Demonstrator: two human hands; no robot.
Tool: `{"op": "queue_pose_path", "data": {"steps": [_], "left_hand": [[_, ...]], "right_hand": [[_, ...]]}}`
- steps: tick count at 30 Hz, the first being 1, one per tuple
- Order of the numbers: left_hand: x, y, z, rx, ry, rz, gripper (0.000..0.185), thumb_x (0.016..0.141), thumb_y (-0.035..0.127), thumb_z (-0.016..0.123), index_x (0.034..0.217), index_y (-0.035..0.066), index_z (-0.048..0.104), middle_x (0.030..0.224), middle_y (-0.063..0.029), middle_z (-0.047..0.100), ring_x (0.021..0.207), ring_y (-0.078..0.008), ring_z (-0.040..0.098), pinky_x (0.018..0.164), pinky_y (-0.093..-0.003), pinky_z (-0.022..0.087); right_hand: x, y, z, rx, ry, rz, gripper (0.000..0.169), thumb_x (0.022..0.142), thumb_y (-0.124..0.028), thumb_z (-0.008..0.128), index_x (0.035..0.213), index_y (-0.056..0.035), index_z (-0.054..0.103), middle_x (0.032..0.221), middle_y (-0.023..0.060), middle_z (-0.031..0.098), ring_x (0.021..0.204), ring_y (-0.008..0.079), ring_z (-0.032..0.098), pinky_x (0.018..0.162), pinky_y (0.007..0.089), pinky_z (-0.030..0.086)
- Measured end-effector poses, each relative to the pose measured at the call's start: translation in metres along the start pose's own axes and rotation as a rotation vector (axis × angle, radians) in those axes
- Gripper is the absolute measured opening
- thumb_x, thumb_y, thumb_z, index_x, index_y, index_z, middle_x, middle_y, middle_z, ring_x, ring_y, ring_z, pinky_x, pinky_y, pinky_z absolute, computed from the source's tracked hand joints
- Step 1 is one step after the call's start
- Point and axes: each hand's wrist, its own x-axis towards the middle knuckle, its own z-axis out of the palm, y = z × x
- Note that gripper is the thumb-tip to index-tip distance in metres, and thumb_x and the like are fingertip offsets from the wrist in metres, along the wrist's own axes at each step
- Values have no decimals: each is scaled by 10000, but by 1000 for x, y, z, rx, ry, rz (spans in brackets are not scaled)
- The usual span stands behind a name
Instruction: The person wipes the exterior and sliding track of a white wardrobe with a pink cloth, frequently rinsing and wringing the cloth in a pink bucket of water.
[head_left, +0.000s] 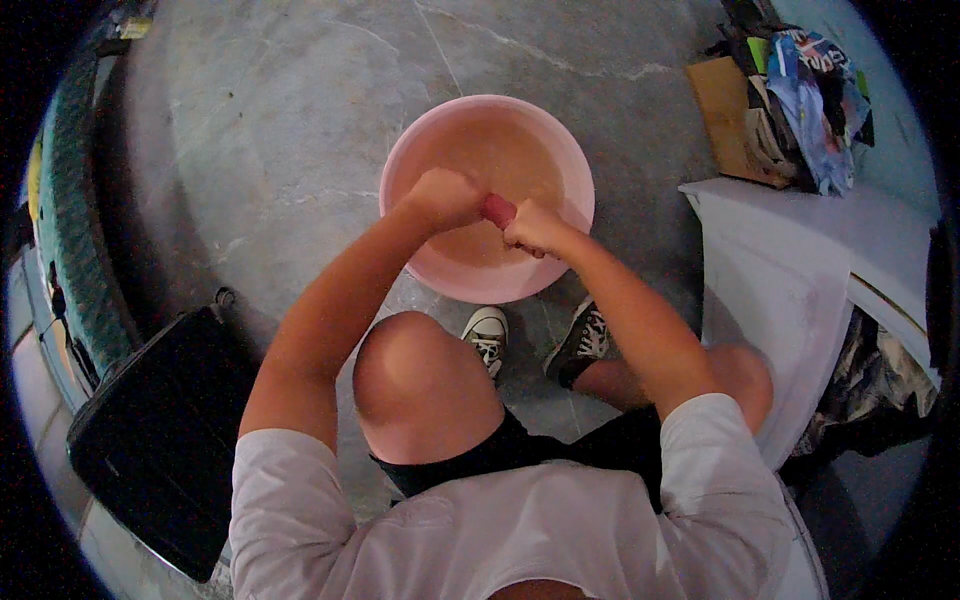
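Observation:
A red piece of what looks like bunched cloth (498, 211) stretches between my two fists above a round pink plastic basin (480, 291). My left hand (448, 199) is closed around its left end, and my right hand (536, 226) grips the other end. Only the short middle part of the cloth shows; the fingers hide the rest. Inside the basin is what looks like cloudy, brownish water (495, 146). The basin rests on the grey floor just beyond my shoes.
A black suitcase (169, 427) lies at the left, near a green padded edge (79, 225). To my right stands a white cabinet-like piece of furniture (765, 255). Behind it are a cardboard box (720, 112) and a blue printed plastic bag (814, 97). My canvas shoes (487, 334) are close to the basin.

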Motion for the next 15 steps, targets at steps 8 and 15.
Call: {"op": "queue_pose_path", "data": {"steps": [8, 15], "left_hand": [[2, 7, -25, 0, 14, 141, 232, 905, 318, 685, 1041, 163, 791, 1008, -160, 786, 916, -365, 769, 790, -489, 614], [3, 3, -11, 73, 82, 65, 243, 919, 286, 670, 1109, 186, 782, 1035, -156, 786, 923, -360, 767, 801, -484, 611]], "right_hand": [[12, 42, 20, 831, -372, 89, 287, 788, -167, 729, 941, -229, 494, 663, -70, 410, 470, 60, 338, 429, 251, 243], [-1, 16, 8, 352, -103, -104, 226, 833, -263, 749, 926, -140, 585, 658, -25, 524, 490, 121, 482, 441, 314, 368]]}}
